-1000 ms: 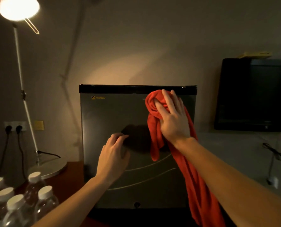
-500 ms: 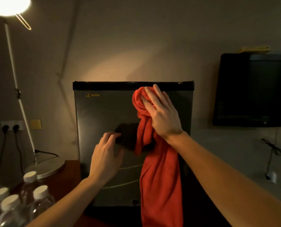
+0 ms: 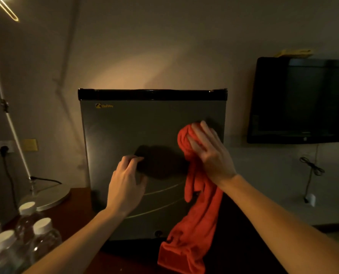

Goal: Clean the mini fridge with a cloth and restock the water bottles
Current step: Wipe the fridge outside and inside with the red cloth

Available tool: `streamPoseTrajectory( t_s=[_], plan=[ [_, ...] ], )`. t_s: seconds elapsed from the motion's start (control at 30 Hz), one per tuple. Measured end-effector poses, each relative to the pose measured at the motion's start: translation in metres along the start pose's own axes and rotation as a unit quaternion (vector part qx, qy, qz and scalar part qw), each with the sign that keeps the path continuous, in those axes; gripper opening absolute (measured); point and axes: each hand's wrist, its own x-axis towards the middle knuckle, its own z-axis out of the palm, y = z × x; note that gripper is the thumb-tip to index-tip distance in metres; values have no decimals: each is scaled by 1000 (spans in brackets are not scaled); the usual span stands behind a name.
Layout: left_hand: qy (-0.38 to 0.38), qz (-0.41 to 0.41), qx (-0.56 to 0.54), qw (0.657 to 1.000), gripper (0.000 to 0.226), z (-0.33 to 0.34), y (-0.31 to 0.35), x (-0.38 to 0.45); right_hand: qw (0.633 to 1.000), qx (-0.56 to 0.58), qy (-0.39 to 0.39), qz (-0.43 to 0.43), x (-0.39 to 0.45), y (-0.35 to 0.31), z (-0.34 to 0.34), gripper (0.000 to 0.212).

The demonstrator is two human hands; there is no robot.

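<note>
The red cloth is bunched at its top against the closed grey door of the mini fridge, toward the door's right edge, and the rest hangs down in a long fold past the door's bottom. The right hand presses the bunched top flat to the door, fingers straight and spread over the fabric, not curled round it. The left hand sits to its left and lower, well apart from it, near the middle of the door, holding nothing; its fingers bend loosely toward a dark shadowed patch, and whether they touch the door cannot be told. Below and left of the left forearm stand capped water bottles on a dark wooden top. Farther left a lamp rests its round base. Right of the right hand hangs a dark television.
</note>
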Motion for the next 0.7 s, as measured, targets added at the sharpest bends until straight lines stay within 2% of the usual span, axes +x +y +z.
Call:
streamPoseTrajectory(
  t_s=[0.17,0.23,0.33,0.4,0.5,0.6,0.7],
  plan=[
    [-1,23,38,999,51,2,-9,8,993,0,48,111,30,-25,2,42],
    [0,23,62,998,51,0,-12,7,997,35,33,63,13,-59,20,48],
    [-13,14,88,996,50,-10,-19,-3,994,31,-78,-73,-25,-115,50,61],
    [-21,14,102,994,53,-21,-30,-13,985,15,-124,-122,-39,-130,59,64],
    [-38,-27,93,995,61,-37,-53,-23,980,-1,-105,-168,-18,-124,55,55],
    [-7,-95,28,995,58,-45,-69,-26,996,-18,-50,-79,42,-121,37,50],
    [37,-106,-26,993,51,-51,-75,-23,999,-5,-39,11,96,-138,27,57]
  ],
)
